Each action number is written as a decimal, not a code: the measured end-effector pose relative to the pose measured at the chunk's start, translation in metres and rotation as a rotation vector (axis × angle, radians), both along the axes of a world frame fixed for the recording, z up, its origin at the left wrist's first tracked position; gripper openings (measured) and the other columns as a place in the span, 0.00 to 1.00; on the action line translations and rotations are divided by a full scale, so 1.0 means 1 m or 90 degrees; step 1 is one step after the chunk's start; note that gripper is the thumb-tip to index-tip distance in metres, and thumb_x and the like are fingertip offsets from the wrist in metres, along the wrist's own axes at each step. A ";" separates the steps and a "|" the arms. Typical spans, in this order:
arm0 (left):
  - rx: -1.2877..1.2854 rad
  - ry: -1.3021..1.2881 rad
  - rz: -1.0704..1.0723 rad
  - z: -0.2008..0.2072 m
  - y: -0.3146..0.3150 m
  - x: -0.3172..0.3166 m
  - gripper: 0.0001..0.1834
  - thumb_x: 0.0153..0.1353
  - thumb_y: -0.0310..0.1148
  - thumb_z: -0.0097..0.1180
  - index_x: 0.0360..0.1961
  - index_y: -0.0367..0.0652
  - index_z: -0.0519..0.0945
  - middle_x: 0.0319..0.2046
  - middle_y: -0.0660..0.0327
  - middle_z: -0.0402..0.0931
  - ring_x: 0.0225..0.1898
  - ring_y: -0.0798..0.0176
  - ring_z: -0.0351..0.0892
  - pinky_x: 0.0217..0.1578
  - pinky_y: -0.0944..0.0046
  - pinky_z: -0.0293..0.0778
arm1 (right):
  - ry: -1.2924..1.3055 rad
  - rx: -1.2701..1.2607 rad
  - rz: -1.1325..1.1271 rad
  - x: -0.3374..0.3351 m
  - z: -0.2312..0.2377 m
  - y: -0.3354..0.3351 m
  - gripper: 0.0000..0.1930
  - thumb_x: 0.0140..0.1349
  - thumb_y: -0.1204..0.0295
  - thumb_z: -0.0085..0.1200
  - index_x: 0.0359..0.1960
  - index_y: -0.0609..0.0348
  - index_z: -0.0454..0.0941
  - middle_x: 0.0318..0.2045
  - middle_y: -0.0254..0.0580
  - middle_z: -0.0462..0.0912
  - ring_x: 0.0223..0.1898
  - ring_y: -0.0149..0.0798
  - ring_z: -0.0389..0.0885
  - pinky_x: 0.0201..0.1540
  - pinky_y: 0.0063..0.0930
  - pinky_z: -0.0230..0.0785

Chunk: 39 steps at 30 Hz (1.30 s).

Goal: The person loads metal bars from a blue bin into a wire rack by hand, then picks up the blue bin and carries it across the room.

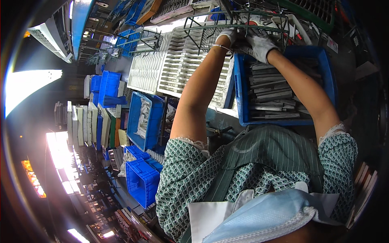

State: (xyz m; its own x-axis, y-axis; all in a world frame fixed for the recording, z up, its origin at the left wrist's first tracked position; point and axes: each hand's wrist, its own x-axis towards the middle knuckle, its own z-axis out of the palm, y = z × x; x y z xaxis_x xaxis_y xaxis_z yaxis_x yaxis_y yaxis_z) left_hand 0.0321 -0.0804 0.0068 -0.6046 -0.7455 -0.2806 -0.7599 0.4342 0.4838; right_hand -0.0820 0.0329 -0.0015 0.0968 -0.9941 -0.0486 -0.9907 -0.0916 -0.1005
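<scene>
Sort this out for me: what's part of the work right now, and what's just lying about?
In use: left hand, right hand, wire basket, blue crate of grey metal strips.
Lying about: white trays, smaller blue bin, stacked blue crates.

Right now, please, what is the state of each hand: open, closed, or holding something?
Left hand: gloved, curled at the wire basket; its grip cannot be told.
Right hand: gloved, at the same basket above the blue crate; cannot be told.
</scene>
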 end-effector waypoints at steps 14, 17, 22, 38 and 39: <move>0.404 0.627 0.053 -0.028 -0.016 0.035 0.20 0.55 0.49 0.42 0.46 0.52 0.70 0.41 0.57 0.72 0.39 0.61 0.71 0.40 0.52 0.69 | -0.086 -0.299 -0.085 0.007 -0.025 -0.013 0.24 0.47 0.56 0.51 0.45 0.54 0.68 0.33 0.47 0.76 0.35 0.46 0.76 0.41 0.34 0.68; 0.419 0.645 0.149 0.000 0.022 -0.001 0.18 0.57 0.46 0.42 0.44 0.47 0.69 0.31 0.59 0.71 0.34 0.62 0.71 0.32 0.62 0.70 | 0.019 -0.328 -0.060 -0.040 -0.056 -0.019 0.13 0.50 0.67 0.47 0.35 0.60 0.71 0.33 0.46 0.76 0.38 0.42 0.75 0.42 0.29 0.67; 0.101 0.475 0.259 -0.009 0.014 0.032 0.22 0.61 0.48 0.37 0.39 0.39 0.73 0.27 0.60 0.75 0.29 0.67 0.73 0.28 0.73 0.67 | 0.136 -0.211 0.069 -0.033 -0.022 -0.003 0.24 0.52 0.64 0.47 0.52 0.54 0.61 0.36 0.44 0.74 0.37 0.40 0.74 0.40 0.28 0.68; -0.261 0.275 0.144 -0.030 0.018 0.014 0.23 0.55 0.51 0.42 0.39 0.44 0.76 0.35 0.47 0.74 0.40 0.44 0.71 0.40 0.56 0.68 | -0.278 0.064 0.292 0.032 -0.057 0.108 0.13 0.60 0.66 0.37 0.40 0.53 0.74 0.27 0.48 0.75 0.32 0.49 0.77 0.36 0.39 0.70; -0.189 0.214 0.188 0.000 0.047 0.004 0.24 0.55 0.53 0.40 0.41 0.46 0.76 0.36 0.47 0.74 0.41 0.45 0.71 0.41 0.55 0.68 | -0.215 0.075 0.214 0.023 -0.051 0.112 0.14 0.61 0.65 0.36 0.42 0.53 0.73 0.31 0.51 0.75 0.35 0.50 0.77 0.37 0.39 0.70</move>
